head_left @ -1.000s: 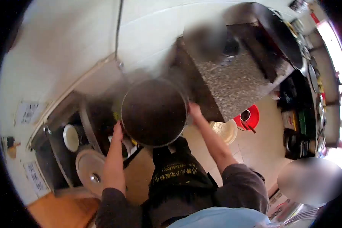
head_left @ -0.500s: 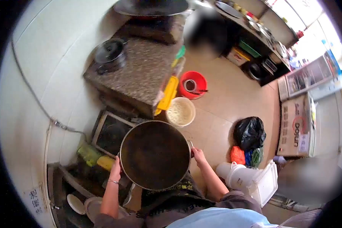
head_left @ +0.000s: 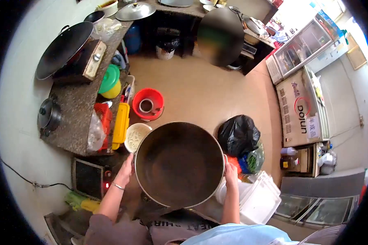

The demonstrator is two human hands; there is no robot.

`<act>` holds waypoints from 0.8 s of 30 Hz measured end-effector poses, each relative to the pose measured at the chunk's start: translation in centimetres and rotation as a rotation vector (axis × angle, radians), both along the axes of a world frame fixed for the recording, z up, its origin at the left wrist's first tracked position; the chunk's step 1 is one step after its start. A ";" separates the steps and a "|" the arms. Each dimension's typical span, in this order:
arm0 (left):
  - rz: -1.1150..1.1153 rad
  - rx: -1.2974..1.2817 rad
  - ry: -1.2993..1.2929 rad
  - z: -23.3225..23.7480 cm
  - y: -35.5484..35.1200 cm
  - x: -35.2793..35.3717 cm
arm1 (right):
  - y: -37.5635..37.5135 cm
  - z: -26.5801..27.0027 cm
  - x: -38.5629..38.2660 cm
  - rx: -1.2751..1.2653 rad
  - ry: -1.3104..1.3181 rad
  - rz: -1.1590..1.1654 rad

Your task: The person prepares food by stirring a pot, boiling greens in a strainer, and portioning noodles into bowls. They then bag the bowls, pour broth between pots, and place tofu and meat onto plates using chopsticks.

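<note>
A large round pot (head_left: 179,163), dark brown inside and with no lid, is held level in front of my body. My left hand (head_left: 124,169) is closed on its left side handle, with a bracelet on the wrist. On the right side, my right hand (head_left: 231,171) grips the other handle. The inside of the pot shows no contents. Just beyond its left rim stands a white bucket (head_left: 135,136) with pale stuff in it, and a black plastic bag (head_left: 238,134) lies beyond the right rim.
On the left, a stone counter (head_left: 75,110) carries a wok (head_left: 65,49) and a lidded pot (head_left: 50,115). A red bucket (head_left: 148,104) stands on the floor ahead. An induction cooker (head_left: 88,179) is at lower left, white tubs (head_left: 259,198) at lower right, a freezer (head_left: 300,110) at right.
The view has turned to the right. The pot looks larger and nearer the camera, with both hands still on its handles. The counter and buckets now appear further left.
</note>
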State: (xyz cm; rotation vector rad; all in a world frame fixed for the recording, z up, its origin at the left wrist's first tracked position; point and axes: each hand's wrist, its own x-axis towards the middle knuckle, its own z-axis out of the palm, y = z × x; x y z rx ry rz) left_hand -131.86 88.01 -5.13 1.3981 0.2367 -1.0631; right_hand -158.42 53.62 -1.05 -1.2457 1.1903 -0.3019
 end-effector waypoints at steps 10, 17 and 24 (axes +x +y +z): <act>-0.150 -0.225 -0.109 4.9 -32.7 24.5 | -26.3 9.1 19.5 -0.197 -0.048 -0.099; 0.018 -0.174 -0.202 12.1 -48.3 43.2 | -44.8 11.5 42.4 -0.091 -0.219 -0.006; 0.354 -0.001 -0.290 13.7 -59.0 58.0 | -61.1 12.1 68.5 -0.029 -0.173 0.269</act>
